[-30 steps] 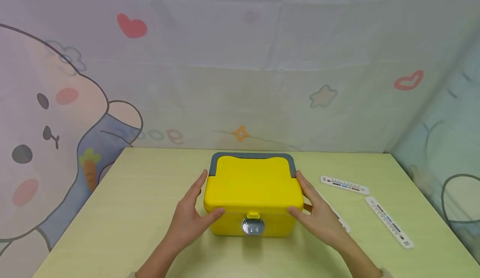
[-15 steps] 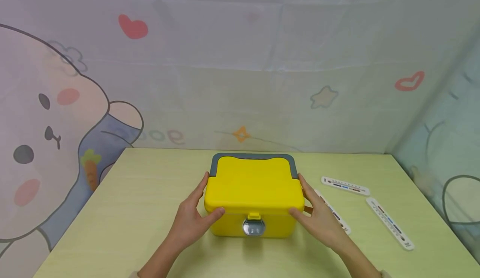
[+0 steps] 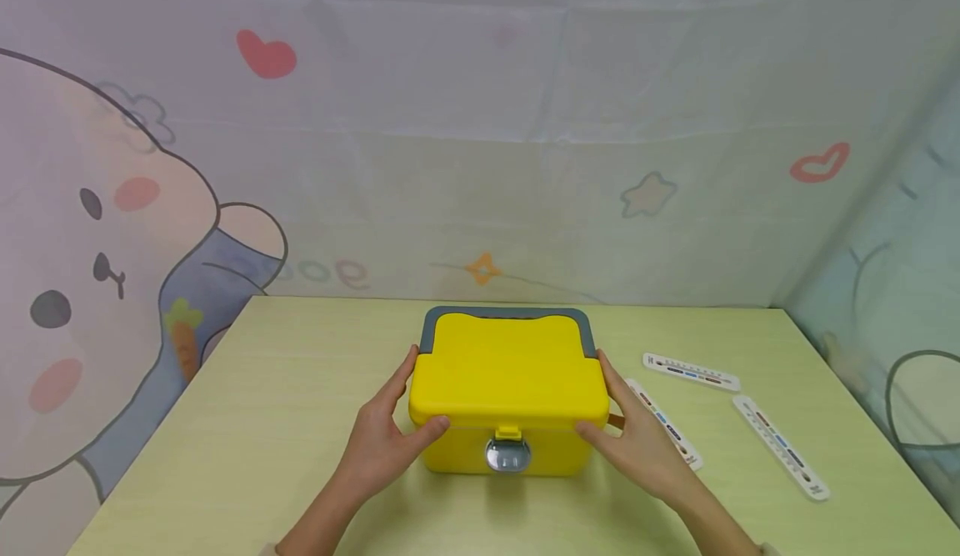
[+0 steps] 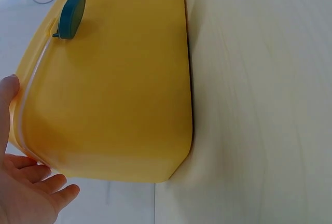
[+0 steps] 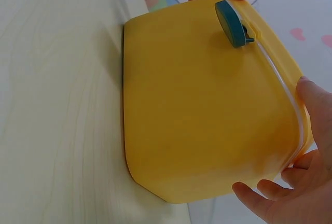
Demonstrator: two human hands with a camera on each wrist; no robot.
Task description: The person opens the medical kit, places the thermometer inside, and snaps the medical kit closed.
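Note:
A yellow storage box (image 3: 510, 373) with a grey carrying handle (image 3: 506, 313) folded at the back of its lid sits on the table, lid down. On its front, a grey clasp (image 3: 508, 454) tilts outward from the wall, as the left wrist view also shows. My left hand (image 3: 382, 443) holds the left side, thumb on the lid's front edge and fingers along the side. The right hand (image 3: 641, 439) grips the opposite side in the same way. Both wrist views show the fingers around the lid's ends. The inside of the box is hidden.
To the right of the box, three white strip thermometers lie on the pale wooden table (image 3: 300, 389): one thermometer (image 3: 692, 372) farther back, one thermometer (image 3: 780, 448) nearer the right edge, and one thermometer (image 3: 667, 427) partly behind the right hand. A printed cloth (image 3: 450, 122) hangs behind.

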